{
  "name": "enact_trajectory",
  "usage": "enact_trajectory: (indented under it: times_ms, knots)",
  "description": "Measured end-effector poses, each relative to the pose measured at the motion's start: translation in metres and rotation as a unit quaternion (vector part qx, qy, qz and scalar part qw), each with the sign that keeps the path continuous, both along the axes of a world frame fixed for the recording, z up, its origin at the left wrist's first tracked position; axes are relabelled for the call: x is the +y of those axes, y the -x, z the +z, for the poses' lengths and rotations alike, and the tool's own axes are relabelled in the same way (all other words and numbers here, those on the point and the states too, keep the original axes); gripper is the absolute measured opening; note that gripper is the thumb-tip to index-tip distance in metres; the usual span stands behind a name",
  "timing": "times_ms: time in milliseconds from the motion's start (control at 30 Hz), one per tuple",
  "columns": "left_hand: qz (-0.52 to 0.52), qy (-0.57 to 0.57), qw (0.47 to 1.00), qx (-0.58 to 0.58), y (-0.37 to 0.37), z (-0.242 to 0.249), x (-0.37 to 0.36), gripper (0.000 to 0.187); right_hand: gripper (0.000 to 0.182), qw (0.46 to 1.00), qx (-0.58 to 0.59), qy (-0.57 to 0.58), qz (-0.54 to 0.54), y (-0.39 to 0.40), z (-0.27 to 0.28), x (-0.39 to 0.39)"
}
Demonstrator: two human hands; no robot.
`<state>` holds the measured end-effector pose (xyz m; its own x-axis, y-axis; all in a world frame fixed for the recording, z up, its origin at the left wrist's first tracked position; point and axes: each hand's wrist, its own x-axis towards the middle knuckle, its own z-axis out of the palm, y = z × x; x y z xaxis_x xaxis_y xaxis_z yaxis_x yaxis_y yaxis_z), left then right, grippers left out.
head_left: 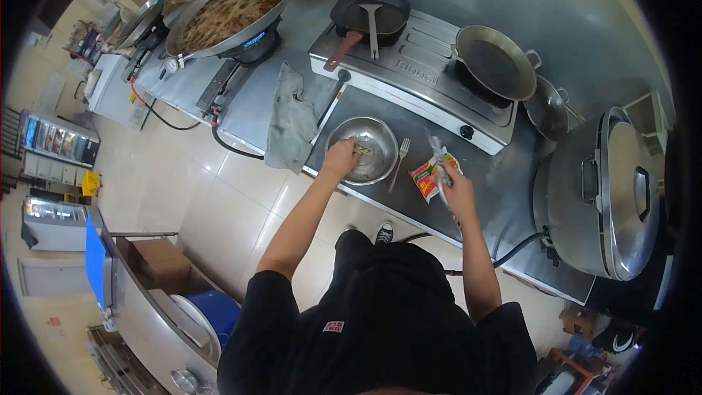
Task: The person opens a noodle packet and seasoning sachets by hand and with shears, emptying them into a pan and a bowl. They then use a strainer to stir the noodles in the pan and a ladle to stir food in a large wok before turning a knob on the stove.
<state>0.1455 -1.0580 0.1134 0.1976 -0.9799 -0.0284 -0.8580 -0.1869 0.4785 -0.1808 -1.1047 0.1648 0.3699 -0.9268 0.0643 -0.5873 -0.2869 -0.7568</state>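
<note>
A steel bowl stands on the dark counter below the stove. My left hand reaches over its left side, fingers pinched on a small yellow-green packet. My right hand is closed around the handles of metal scissors, whose blades point up and away from me. Beneath the scissors lies an orange and white packet, close to my right fingers. A fork rests on the counter between the bowl and this packet.
The two-burner stove holds a square pan and a round pan. A large lidded pot stands right. A grey cloth hangs over the counter edge at left. A big wok is farther back.
</note>
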Motion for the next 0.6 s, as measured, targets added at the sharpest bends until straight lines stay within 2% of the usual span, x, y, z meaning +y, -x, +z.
enact_trajectory:
  times_ms: [67,167,233,467,600]
  knots:
    - [-0.012,-0.025,0.999,-0.033,0.003,0.002,-0.005,0.028,0.060,0.998,0.025,0.050,-0.035,0.037,-0.026,-0.006]
    - [-0.028,-0.038,0.997,-0.067,0.007,-0.001,-0.006,0.025,0.053,0.985,0.069,-0.089,-0.128,0.072,-0.012,-0.003]
    - [-0.042,-0.060,0.994,-0.080,0.006,-0.005,-0.008,0.024,0.054,0.981,0.107,-0.074,-0.141,0.094,-0.028,-0.005]
    - [-0.044,-0.054,0.995,-0.078,0.010,0.011,-0.005,0.021,0.059,0.972,0.204,-0.019,-0.118,0.123,-0.077,-0.011]
    - [-0.049,-0.038,0.994,-0.091,0.004,-0.003,-0.007,0.022,0.062,0.967,0.220,-0.054,-0.115,0.120,-0.076,-0.014]
